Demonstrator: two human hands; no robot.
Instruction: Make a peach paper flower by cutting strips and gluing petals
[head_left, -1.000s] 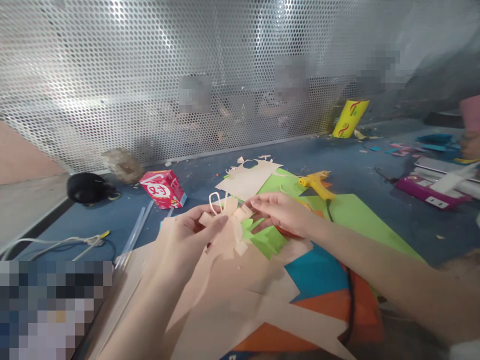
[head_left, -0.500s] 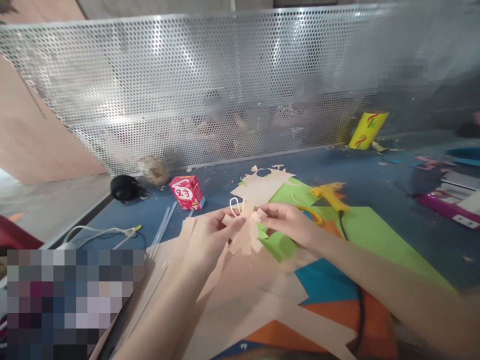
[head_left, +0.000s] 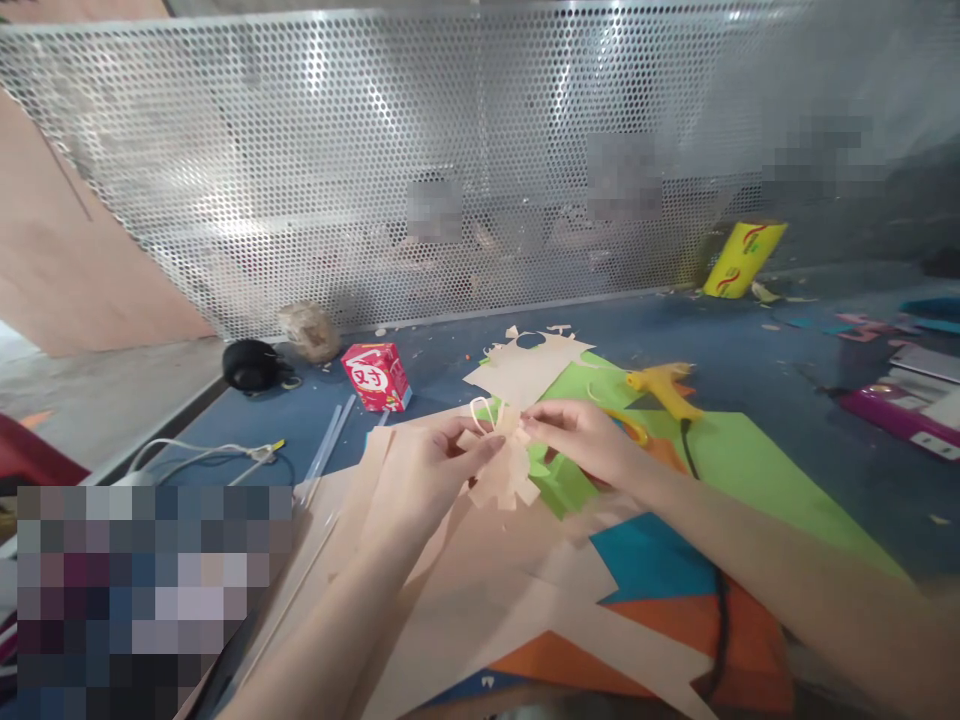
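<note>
Cream paper piece with a fringed edge (head_left: 504, 482) is held up between both hands, over loose cream paper sheets (head_left: 480, 610) on the blue-grey bench (head_left: 757, 350). All places below relative to that piece.

Left hand (head_left: 439, 458): grip pinching its left side, thumb on the near face. White looped strip (head_left: 480, 400) sticks up at its top left; can't tell if attached.
Right hand (head_left: 574, 432): grip pinching its upper right edge, thumb and finger together.

Just right of it: bright green folded paper (head_left: 561, 485). Beyond it: cream offcut with a round cutout (head_left: 525, 372). Right and beyond: yellow glue gun with black cord (head_left: 671, 388). Left and beyond: red printed carton (head_left: 376, 378). Left: clear thin sticks (head_left: 328, 440). Right and nearer: blue paper sheet (head_left: 656, 555), orange paper sheet (head_left: 750, 650).
</note>
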